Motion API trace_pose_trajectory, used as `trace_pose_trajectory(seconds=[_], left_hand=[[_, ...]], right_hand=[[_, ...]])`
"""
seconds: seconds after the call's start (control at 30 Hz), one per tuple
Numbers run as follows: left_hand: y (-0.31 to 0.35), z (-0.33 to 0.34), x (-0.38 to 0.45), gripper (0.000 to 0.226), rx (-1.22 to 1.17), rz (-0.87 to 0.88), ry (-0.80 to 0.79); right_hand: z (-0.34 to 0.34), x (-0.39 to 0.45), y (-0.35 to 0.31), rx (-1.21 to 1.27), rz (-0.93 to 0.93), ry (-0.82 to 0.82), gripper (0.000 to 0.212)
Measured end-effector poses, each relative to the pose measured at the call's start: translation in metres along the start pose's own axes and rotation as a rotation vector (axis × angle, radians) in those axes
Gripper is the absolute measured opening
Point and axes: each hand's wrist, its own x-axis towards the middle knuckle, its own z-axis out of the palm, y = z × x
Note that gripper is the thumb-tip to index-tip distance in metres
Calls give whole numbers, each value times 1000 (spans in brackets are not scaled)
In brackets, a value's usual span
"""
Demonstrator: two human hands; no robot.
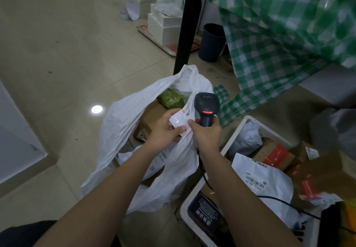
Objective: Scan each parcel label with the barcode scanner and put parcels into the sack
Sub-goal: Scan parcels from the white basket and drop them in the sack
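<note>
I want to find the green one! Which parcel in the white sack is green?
The green parcel at the far end of the white sack, wrapped in shiny plastic. The others in the sack are brown cardboard or white bags.

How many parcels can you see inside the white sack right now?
3 visible: a green wrapped parcel at the far side of the white sack, a brown box below it, and a labelled white mailer nearer the person. Others may be hidden.
</note>
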Motion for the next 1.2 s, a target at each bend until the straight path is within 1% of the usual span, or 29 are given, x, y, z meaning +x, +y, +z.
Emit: trace_pose_trajectory(seconds=[0.07, 0.17, 0.27, 0.3, 0.33, 0.43, 0.47, 0.5, 0.53, 0.63, 0.73, 0.87, 1.0, 1.13, 1.2], left_hand=[[3, 1, -1, 44, -2, 16, 60], [9, -10, 1, 43, 2, 64, 182], [3, -22, 9, 44, 94, 87, 222], [-1, -24, 13, 45, 190, 80, 220], [-3, -24, 17, 49, 349, 45, 181], [-12, -19, 21, 73, 897, -171, -43], [-9, -16, 17, 74, 1035, -218, -66], [-6, -14, 14, 74, 1128, -212, -57], [-1, -11, 9, 73, 1155, -189, -45], [12, -6, -6, 71, 1040, -49, -27], [27, 0, -23, 62, 928, 6, -91], [43, 15, -48, 51, 771, -7, -78], [51, 34, -73, 41, 646, 30, -72], [56, 65, -91, 31, 578, 148, -74], [56, 87, -98, 27, 561, 209, -82]], right_hand=[[-8, 2, -2, -28, -41, 82, 24], [-38, -1, -6, -26, -50, 183, 19], [-72, -6, -9, 26, -101, 272, 21], [-81, -8, -11, 45, -120, 305, 23], [-88, -10, -14, 58, -127, 338, 23], [-101, -15, -17, 55, -108, 357, 20], [-103, -17, -17, 35, -87, 342, 19], [-105, -18, -15, 13, -63, 329, 17], [-106, -20, -14, 4, -46, 324, 16], [-110, -27, -14, 51, -51, 356, 17], [-117, -34, -21, 74, -71, 372, 20], [-128, -45, -26, -30, -42, 251, 18], [-147, -57, -24, -4, -22, 205, 19], [-191, -72, -19, -45, -19, 143, 12], [-217, -79, -13, -79, -8, 140, 11]])
